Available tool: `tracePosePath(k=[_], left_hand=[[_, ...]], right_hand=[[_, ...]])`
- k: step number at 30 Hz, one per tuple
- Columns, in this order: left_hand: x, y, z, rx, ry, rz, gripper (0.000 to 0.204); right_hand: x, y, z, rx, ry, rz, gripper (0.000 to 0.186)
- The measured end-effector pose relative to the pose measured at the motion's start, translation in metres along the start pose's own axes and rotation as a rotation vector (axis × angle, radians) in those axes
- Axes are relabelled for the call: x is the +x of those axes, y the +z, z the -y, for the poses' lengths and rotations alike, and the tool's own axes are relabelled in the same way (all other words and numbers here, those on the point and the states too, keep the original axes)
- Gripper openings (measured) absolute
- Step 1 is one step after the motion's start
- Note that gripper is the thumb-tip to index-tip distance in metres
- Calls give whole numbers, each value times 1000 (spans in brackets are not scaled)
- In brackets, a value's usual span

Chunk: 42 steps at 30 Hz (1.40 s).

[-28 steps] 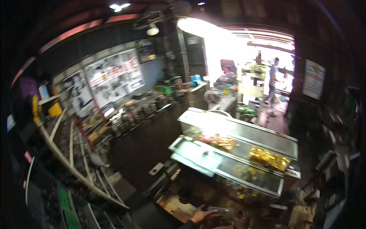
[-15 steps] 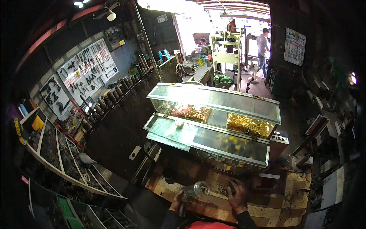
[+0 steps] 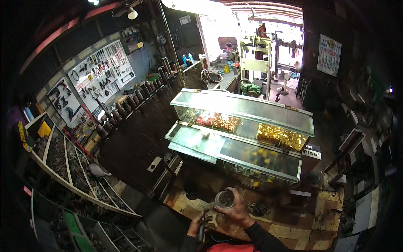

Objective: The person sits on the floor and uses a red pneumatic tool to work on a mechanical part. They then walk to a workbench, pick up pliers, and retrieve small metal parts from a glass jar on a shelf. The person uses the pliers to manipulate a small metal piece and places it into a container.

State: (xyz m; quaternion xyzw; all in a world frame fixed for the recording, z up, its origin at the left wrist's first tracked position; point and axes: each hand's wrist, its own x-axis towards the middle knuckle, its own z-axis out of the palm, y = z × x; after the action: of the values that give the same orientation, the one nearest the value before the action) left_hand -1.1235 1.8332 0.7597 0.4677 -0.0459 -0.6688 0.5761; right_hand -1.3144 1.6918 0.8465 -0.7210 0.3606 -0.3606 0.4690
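Note:
A clear round jar [image 3: 223, 199] is tilted over the wooden bench, its open end turned up toward me. My right hand [image 3: 237, 210] is wrapped around its side. Lower and to the left, my left hand [image 3: 196, 223] is closed on a slim dark tool [image 3: 202, 232] whose kind I cannot make out. The two hands are close together but apart. A small pile of dark metal pieces [image 3: 258, 209] lies on the bench just right of my right hand. Behind my left hand stands a black cup-like container [image 3: 190, 190].
A glass display case [image 3: 247, 147] with gold-coloured parts inside stands across the bench's far side. Left of me is a slanted rack of wooden-walled bins [image 3: 77, 180]. A dark box-like block [image 3: 294, 200] sits on the right of the wooden bench [image 3: 289, 232].
The jar has passed from my left hand to my right, which moved left from the dark pieces. The left hand keeps the slim tool. My view has shifted slightly.

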Motion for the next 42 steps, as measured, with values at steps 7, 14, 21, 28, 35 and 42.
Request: tracePosePath(k=[7,14,21,28,35,42], left_hand=[[-25,-47,-26,81,-137,-115,66],[-62,-103,-78,335,15,-46,54],[-75,-198,-137,442,49,-309,63],[-63,-272,-181,379,66,-424,58],[-64,-243,-165,705,77,-474,56],[-69,-218,-134,756,-93,-518,59]], right_hand=[[27,21,-48,-468,60,-39,94],[19,27,-69,-229,139,-38,107],[-50,-39,-109,-355,382,-592,50],[-132,-61,-133,-566,534,-802,24],[-116,-11,-93,-1024,255,-482,31],[-130,-28,-84,-797,321,-453,26]])
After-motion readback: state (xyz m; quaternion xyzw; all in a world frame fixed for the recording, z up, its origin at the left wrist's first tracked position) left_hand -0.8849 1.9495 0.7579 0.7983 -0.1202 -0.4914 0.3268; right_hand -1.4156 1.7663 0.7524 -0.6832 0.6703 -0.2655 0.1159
